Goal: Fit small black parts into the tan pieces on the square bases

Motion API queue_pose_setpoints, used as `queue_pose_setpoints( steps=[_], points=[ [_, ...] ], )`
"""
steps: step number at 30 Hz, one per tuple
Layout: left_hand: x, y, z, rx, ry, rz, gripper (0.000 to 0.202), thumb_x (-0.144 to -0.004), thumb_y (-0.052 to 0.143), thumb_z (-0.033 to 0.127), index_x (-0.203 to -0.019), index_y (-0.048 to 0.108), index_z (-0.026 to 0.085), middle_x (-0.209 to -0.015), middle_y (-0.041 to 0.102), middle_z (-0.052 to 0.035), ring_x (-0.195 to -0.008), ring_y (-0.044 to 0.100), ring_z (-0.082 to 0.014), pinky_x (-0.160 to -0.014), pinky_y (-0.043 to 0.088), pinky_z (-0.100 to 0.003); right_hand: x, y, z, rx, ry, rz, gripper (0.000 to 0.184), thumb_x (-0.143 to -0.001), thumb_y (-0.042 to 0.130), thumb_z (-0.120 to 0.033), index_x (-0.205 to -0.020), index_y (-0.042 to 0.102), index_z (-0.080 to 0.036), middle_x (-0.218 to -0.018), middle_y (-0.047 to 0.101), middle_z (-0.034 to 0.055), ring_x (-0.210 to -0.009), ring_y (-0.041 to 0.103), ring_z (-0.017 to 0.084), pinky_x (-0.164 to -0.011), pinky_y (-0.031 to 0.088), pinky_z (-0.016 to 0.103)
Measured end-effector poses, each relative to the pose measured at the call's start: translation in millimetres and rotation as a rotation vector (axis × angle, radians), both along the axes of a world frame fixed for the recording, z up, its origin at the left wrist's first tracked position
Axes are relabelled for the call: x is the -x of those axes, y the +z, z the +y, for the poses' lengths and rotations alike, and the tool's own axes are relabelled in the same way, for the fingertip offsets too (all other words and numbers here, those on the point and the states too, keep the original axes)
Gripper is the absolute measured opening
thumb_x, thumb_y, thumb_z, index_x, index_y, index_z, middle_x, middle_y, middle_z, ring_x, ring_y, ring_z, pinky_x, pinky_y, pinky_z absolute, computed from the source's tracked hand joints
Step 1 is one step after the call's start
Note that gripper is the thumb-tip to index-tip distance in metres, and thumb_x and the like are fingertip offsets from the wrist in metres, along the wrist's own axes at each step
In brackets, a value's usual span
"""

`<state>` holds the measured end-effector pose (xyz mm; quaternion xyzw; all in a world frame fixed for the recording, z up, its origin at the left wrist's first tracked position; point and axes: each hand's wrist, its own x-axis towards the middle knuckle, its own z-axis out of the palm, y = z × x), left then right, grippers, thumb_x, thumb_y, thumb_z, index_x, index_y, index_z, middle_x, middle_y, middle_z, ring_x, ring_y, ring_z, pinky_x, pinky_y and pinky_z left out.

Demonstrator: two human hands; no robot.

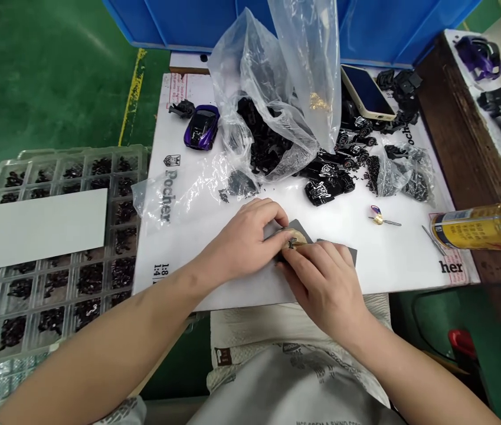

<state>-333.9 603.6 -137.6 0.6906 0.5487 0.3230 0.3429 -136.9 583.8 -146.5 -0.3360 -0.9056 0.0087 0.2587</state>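
Head view, going left to right: a clear plastic tray full of black bits, a purple model car up top on a white printed board, then the left hand and right hand right together, fingers clamped on a small tan round piece over a dark grey sheet, gold can off right

Premises: small-parts assembly workshop on a factory floor. Evidence: green epoxy floor with yellow marking line, blue plastic crate, clear compartmented trays of black parts, plastic parts bags, purple model car on the counter.
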Motion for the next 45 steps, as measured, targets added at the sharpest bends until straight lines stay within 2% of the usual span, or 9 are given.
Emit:
queue_pose_setpoints(
  steps=[9,12,15,20,28,31,35,39,45],
  points=[
    [8.9,-4.2,-2.7,0.019,0.012,-0.014,0.019,-0.1,0.059,0.041,-0.108,0.067,0.024,-0.11,0.07,-0.0023,-0.105,0.066,-0.0222,-0.094,0.052,-0.039,2.2,14.6,10.2,0.007,0.087,-0.121,0.017,-0.1,0.05,-0.011,-0.103,0.067,-0.014,-0.083,0.064,0.0049,-0.072,0.055,0.021,-0.066,0.044,0.036],
    [12.1,-8.6,-3.4,-0.027,-0.001,0.007,0.026,-0.099,0.062,0.044,-0.116,0.065,0.025,-0.117,0.069,-0.004,-0.112,0.066,-0.0239,-0.099,0.053,-0.04,-22.7,26.3,10.2,0.119,0.075,0.062,0.017,-0.099,0.051,-0.01,-0.109,0.065,-0.013,-0.093,0.069,0.0077,-0.082,0.062,0.02,-0.071,0.051,0.033],
    [15.4,-12.6,-7.1,-0.186,-0.096,0.038,0.035,-0.099,0.066,0.045,-0.126,0.06,0.023,-0.126,0.067,-0.0072,-0.121,0.064,-0.0254,-0.105,0.052,-0.041,-63.2,31.3,6.6,0.168,-0.072,0.191,0.015,-0.097,0.055,-0.006,-0.106,0.063,-0.016,-0.094,0.069,0.0052,-0.085,0.065,0.016,-0.074,0.054,0.028],
    [7.2,-4.7,-11.2,-0.37,-0.309,0.23,0.066,-0.096,0.067,0.063,-0.142,0.049,0.019,-0.14,0.064,-0.0148,-0.135,0.058,-0.034,-0.119,0.041,-0.051,-112.8,16.5,-7.5,0.243,-0.36,0.198,0.011,-0.097,0.065,-0.012,-0.104,0.062,-0.02,-0.087,0.068,-0.0017,-0.069,0.062,0.01,-0.059,0.05,0.022],
    [-44.1,7.7,18.4,-0.267,-0.561,0.447,0.097,-0.078,0.091,0.054,-0.15,0.044,0.01,-0.143,0.063,-0.0187,-0.137,0.056,-0.0356,-0.12,0.037,-0.048,-98.2,-3.1,-13.6,0.165,-0.182,0.241,0.025,-0.098,0.061,-0.005,-0.118,0.065,-0.018,-0.103,0.071,0.0051,-0.09,0.069,0.016,-0.077,0.057,0.028],
    [-39.6,1.9,22.0,-0.29,-0.552,0.382,0.096,-0.077,0.089,0.058,-0.149,0.045,0.013,-0.14,0.065,-0.0165,-0.136,0.058,-0.0334,-0.123,0.035,-0.048,-94.8,-9.7,-7.7,0.084,-0.135,0.199,0.029,-0.096,0.062,-0.003,-0.123,0.063,-0.016,-0.103,0.071,0.0074,-0.09,0.068,0.019,-0.078,0.057,0.033],
    [-23.6,-1.7,15.2,-0.381,-0.55,0.329,0.074,-0.092,0.076,0.056,-0.145,0.048,0.014,-0.14,0.066,-0.0151,-0.136,0.059,-0.0299,-0.126,0.031,-0.048,-94.6,-14.8,-3.1,0.063,-0.081,0.195,0.033,-0.094,0.064,0.0,-0.123,0.063,-0.016,-0.103,0.07,0.0088,-0.089,0.067,0.02,-0.076,0.057,0.035],
    [-16.8,0.7,12.8,-0.446,-0.592,0.333,0.053,-0.1,0.068,0.046,-0.138,0.055,0.011,-0.133,0.07,-0.0142,-0.131,0.063,-0.029,-0.123,0.037,-0.047,-93.7,-17.0,-1.1,0.052,-0.066,0.208,0.038,-0.093,0.065,0.002,-0.126,0.062,-0.016,-0.101,0.07,0.0088,-0.087,0.067,0.02,-0.073,0.058,0.035],
    [-15.4,3.9,14.7,-0.459,-0.683,0.337,0.049,-0.098,0.072,0.039,-0.138,0.059,0.014,-0.134,0.07,-0.0161,-0.128,0.065,-0.0348,-0.115,0.049,-0.055,-95.2,-23.9,-0.2,0.049,-0.052,0.248,0.05,-0.09,0.068,0.0,-0.135,0.061,-0.021,-0.1,0.073,0.0069,-0.083,0.068,0.02,-0.069,0.058,0.037]
  ],
)
